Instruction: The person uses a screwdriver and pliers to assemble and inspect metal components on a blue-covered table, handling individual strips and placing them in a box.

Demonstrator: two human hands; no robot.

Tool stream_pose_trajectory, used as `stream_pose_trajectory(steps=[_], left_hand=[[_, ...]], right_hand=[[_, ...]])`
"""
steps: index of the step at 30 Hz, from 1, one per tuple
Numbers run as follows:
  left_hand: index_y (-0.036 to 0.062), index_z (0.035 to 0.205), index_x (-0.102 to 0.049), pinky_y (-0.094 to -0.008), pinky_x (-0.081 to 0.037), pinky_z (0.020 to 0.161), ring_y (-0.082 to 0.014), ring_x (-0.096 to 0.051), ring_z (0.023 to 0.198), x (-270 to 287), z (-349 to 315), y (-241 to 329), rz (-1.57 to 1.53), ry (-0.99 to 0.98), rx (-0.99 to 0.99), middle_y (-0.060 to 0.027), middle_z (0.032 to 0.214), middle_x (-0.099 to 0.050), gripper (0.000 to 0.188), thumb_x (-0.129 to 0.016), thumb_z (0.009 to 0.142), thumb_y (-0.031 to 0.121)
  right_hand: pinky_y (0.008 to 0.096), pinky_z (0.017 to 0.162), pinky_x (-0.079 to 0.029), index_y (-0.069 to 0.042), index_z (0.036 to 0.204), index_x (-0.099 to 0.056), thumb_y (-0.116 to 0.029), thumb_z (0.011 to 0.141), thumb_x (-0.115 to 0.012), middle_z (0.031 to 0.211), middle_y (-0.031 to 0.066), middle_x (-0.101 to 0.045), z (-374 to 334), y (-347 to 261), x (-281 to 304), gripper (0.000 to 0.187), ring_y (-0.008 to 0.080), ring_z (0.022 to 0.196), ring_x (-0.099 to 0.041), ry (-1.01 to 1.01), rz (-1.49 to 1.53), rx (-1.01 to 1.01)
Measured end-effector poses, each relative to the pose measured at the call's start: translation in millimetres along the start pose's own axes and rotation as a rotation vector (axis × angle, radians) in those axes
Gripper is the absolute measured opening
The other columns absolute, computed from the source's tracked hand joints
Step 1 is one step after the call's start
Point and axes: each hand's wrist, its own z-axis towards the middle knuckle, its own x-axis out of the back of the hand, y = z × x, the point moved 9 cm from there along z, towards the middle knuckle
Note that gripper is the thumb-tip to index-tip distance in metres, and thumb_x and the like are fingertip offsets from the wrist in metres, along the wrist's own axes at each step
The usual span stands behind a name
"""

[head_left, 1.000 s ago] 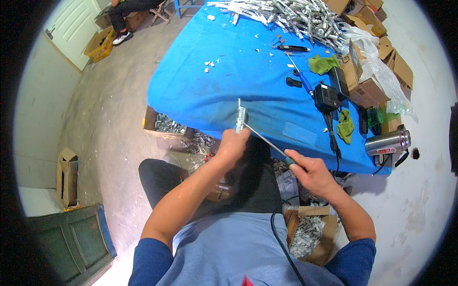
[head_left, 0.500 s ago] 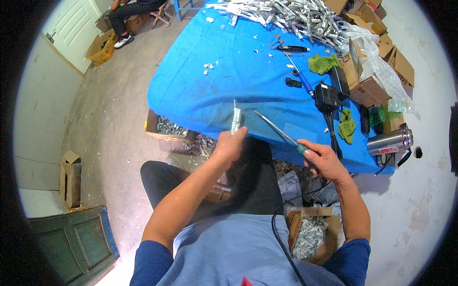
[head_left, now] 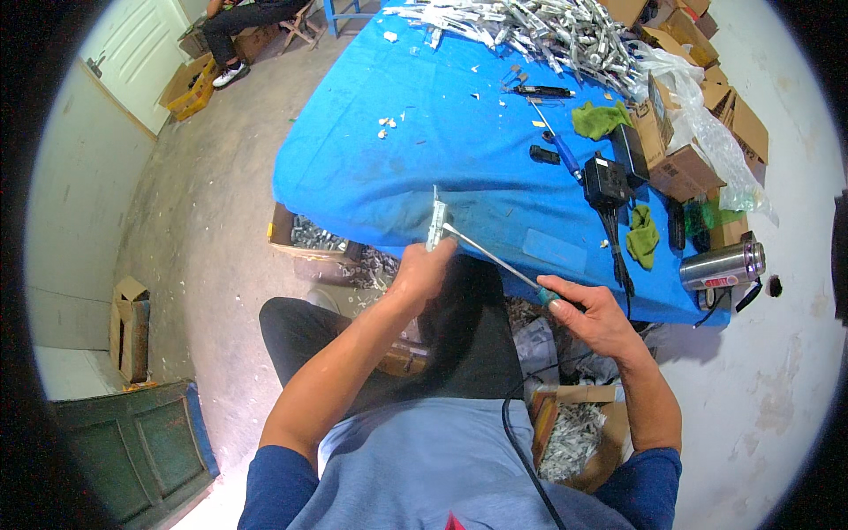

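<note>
With 12 o'clock pointing away from the wearer, the whitish part (head_left: 436, 223) projects from the fingers of the left hand (head_left: 422, 270) toward 12 o'clock, above the near edge of the blue-covered table (head_left: 353, 150). Its long axis runs close to the 12–6 line, with its thin, narrow end at 12. The left hand is the nearer hand: its thumb and fingers are clamped on the part's 6 o'clock end, leaving most of the length exposed. The fingers of the right hand (head_left: 597, 318) are closed around the handle of a screwdriver (head_left: 496, 261), whose shaft points toward 10 o'clock. The governing relation is at the shaft's tip: it lies on the part's 3 o'clock side, just past the left fingertips; whether it touches the part or stops just beside it cannot be told. From the right fingers, the part lies toward 10 o'clock, one shaft length away and apart from them. A heap of similar parts (head_left: 565, 40) occupies the far side of the table, toward 1 o'clock from the left hand.
</note>
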Motion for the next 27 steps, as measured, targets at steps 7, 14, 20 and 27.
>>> stream_pose_trajectory(steps=[7,14,20,27], left_hand=[[0.0139,0.067,-0.044,-0.0277,-0.022,0.038,-0.0084,-0.031,0.04,1.2,2.7,-0.4,0.041,0.015,-0.015,0.0045,0.052,-0.037,0.037,-0.064,0.088,0.038],[0.0118,0.064,-0.049,-0.0294,-0.024,0.038,-0.0101,-0.035,0.04,5.9,1.9,1.5,0.111,0.058,-0.052,0.0026,0.051,-0.039,0.041,-0.063,0.088,0.042],[0.0124,0.064,-0.048,-0.0283,-0.022,0.039,-0.0084,-0.032,0.041,3.4,0.6,2.2,0.076,0.035,-0.059,0.0043,0.05,-0.037,0.041,-0.064,0.088,0.041],[0.0099,0.066,-0.049,-0.0295,-0.023,0.04,-0.0096,-0.035,0.043,4.7,3.3,-3.6,0.075,0.019,-0.043,0.0025,0.053,-0.041,0.041,-0.063,0.088,0.041]], right_hand=[[0.0218,0.051,-0.038,-0.009,0.131,-0.058,-0.022,0.095,-0.059,0.073,-0.002,-0.054,10.8,-7.5,-3.1,0.038,0.0054,0.058,-0.044,-0.041,0.059,0.068],[0.0215,0.049,-0.036,-0.01,0.131,-0.058,-0.022,0.095,-0.059,0.071,-0.0027,-0.053,12.0,-9.0,0.4,0.038,0.0047,0.056,-0.043,-0.13,0.138,-0.087],[0.0222,0.058,-0.04,-0.01,0.13,-0.058,-0.018,0.094,-0.058,0.074,-0.0054,-0.053,11.7,-12.6,-5.4,0.037,0.0042,0.066,-0.044,-0.137,0.129,-0.065],[0.024,0.061,-0.042,-0.009,0.13,-0.057,-0.018,0.094,-0.057,0.076,-0.005,-0.055,8.0,-16.6,-0.4,0.038,0.0051,0.067,-0.045,-0.1,0.021,-0.057]])
